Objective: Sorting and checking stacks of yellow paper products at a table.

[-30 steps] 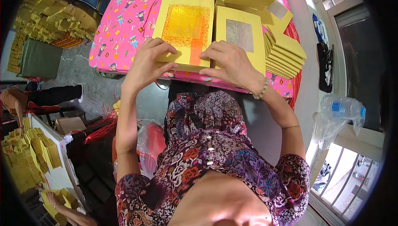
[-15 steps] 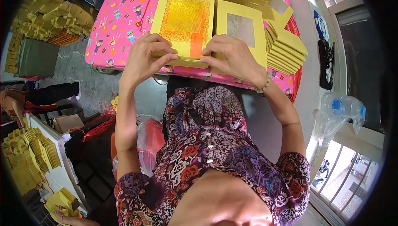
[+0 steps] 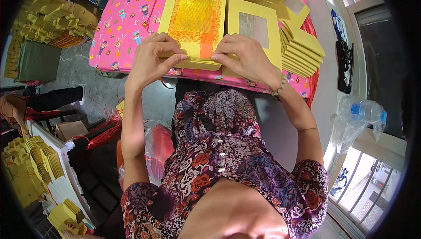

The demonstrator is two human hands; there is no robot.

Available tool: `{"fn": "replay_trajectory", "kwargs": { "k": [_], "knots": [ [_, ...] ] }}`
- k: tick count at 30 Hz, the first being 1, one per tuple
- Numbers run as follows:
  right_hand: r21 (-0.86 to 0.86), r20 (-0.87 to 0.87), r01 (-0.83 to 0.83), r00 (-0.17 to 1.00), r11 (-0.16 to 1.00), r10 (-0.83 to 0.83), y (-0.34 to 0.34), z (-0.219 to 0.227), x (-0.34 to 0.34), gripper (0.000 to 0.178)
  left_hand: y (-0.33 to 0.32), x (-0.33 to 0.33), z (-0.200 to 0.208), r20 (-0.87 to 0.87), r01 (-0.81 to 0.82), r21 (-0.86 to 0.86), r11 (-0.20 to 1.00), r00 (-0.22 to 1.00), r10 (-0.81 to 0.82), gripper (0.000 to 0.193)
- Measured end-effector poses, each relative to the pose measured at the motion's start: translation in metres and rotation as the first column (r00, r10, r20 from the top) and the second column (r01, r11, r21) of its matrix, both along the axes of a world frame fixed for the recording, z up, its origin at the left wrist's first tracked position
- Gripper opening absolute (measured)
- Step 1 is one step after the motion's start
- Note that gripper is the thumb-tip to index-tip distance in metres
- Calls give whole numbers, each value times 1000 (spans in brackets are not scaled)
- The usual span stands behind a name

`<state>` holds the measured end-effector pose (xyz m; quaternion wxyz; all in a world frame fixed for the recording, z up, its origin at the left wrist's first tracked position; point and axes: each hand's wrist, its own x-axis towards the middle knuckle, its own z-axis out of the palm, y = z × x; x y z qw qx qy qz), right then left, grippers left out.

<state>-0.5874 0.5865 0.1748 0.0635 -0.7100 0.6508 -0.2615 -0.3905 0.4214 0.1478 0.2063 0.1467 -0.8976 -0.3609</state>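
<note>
Pinching the near edge of the gold-foil paper stack [image 3: 193, 28] on the pink worktop [image 3: 127, 24], left hand [image 3: 151, 61] and right hand [image 3: 245, 57] both grip it; the top sheets could slide crooked toward the neighbouring silver-foil stack [image 3: 254, 30].

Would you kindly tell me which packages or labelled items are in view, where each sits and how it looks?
Gold-foil paper stack: on the pink table, square, yellow with a gold and orange centre, held by both hands.
Silver-foil paper stack: beside it, yellow.
Plastic bottle: right, on the window ledge, clear with a blue label.
</note>
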Motion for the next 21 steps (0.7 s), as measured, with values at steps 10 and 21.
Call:
{"fn": "replay_trajectory", "kwargs": {
  "k": [10, 21],
  "knots": [
    [6, 10, 10, 1000, 1000, -10, 1, -1, -2, 19, 2, -2, -1, -13, -7, 9, 1000, 1000, 8, 19],
    [31, 17, 29, 999, 999, -29, 0, 2, -1, 19, 1, -3, 0, -11, -17, -4, 1000, 1000, 17, 17]
  ]
}}
